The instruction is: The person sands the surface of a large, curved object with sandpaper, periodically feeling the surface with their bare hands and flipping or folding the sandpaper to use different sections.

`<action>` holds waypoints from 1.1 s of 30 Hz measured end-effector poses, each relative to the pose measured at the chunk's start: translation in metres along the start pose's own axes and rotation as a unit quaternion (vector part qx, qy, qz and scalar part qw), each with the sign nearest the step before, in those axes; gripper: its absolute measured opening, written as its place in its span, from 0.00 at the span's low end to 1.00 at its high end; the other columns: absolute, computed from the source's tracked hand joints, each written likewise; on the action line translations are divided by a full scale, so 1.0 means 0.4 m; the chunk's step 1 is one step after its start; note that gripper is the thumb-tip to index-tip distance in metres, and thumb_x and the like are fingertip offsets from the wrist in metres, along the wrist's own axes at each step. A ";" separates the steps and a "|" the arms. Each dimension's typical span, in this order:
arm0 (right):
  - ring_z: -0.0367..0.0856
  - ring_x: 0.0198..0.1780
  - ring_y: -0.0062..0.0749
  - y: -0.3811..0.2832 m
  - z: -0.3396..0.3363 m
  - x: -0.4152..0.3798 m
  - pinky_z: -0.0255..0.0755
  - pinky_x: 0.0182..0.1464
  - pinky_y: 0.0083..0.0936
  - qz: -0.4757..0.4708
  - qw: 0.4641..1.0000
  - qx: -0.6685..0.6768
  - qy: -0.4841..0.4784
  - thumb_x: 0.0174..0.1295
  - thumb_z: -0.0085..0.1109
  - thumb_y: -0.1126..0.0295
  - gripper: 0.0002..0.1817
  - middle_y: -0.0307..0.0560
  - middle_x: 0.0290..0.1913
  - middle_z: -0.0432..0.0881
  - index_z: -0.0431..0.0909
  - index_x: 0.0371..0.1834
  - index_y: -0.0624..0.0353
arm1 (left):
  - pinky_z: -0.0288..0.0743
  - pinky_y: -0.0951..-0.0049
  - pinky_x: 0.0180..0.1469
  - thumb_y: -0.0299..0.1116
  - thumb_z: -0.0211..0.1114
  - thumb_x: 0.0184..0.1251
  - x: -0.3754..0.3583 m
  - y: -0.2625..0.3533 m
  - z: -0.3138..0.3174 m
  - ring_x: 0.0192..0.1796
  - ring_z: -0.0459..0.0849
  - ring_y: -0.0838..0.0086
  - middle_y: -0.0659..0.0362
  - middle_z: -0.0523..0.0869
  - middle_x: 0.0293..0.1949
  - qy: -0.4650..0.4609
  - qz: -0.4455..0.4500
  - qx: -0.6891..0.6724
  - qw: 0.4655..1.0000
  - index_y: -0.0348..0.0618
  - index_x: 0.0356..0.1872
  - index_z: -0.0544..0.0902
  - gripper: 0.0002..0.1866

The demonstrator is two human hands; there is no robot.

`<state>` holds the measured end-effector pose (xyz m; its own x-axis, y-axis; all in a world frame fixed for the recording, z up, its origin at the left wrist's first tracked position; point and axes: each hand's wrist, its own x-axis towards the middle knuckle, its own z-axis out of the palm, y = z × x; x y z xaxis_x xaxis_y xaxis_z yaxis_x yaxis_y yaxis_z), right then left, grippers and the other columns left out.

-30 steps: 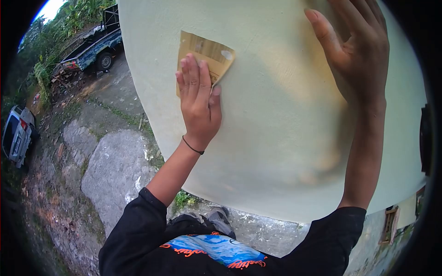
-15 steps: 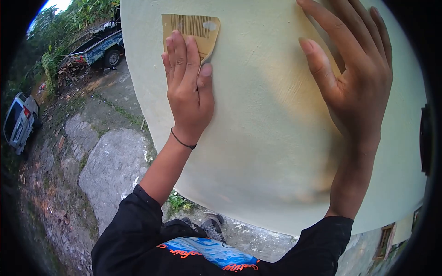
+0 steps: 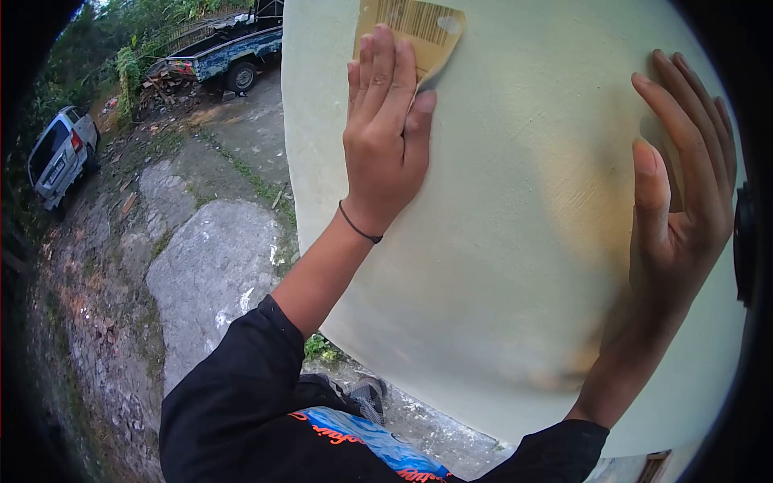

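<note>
Currently left hand [image 3: 386,145], fingers together, presses tan paper [image 3: 431,50] against wall [image 3: 483,274] near left edge. Right hand [image 3: 684,189] loosely spread; contact unclear.

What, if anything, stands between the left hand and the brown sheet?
Nothing visible: the left hand is on the brown sheet, its fingers lying flat over it against the pale wall. The right hand is off to the side, clear of the sheet.
</note>
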<state>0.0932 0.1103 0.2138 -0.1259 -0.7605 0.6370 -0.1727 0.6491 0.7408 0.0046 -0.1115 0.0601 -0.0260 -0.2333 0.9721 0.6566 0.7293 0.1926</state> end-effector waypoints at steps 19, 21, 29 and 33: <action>0.76 0.62 0.38 0.014 0.021 -0.019 0.64 0.68 0.41 0.041 0.993 0.100 0.046 0.66 0.47 0.58 0.18 0.46 0.54 0.82 0.82 0.50 0.51 | 0.42 0.55 0.75 0.26 0.52 0.68 -0.083 0.048 -0.006 0.75 0.52 0.56 0.46 0.62 0.70 -0.016 -0.042 -0.039 0.998 0.32 0.66 0.67 0.25; 0.76 0.61 0.39 0.019 0.023 -0.020 0.64 0.68 0.41 0.009 0.995 0.096 0.026 0.66 0.46 0.59 0.18 0.48 0.54 0.82 0.82 0.51 0.52 | 0.42 0.55 0.74 0.25 0.52 0.66 -0.140 0.103 -0.008 0.76 0.52 0.55 0.44 0.60 0.71 -0.041 -0.070 -0.047 0.996 0.31 0.66 0.66 0.26; 0.76 0.61 0.39 -0.034 0.040 -0.025 0.66 0.67 0.40 0.115 0.967 0.205 0.101 0.66 0.47 0.59 0.18 0.48 0.53 0.82 0.82 0.51 0.52 | 0.41 0.53 0.74 0.30 0.52 0.69 -0.348 0.214 -0.071 0.75 0.53 0.52 0.39 0.61 0.70 -0.224 -0.070 -0.090 0.968 0.27 0.63 0.69 0.24; 0.76 0.61 0.38 -0.044 0.030 -0.028 0.65 0.67 0.40 0.100 0.975 0.176 0.088 0.65 0.49 0.59 0.17 0.48 0.53 0.82 0.83 0.50 0.51 | 0.38 0.53 0.75 0.28 0.54 0.65 -0.155 0.100 -0.021 0.76 0.50 0.54 0.44 0.58 0.72 -0.078 -0.073 -0.031 0.994 0.32 0.67 0.65 0.28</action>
<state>0.0860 0.1073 0.1913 -0.0275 -0.5842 0.8112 -0.4899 0.7152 0.4985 0.0387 -0.0732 0.0063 -0.2387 -0.2272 0.9441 0.6825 0.6524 0.3295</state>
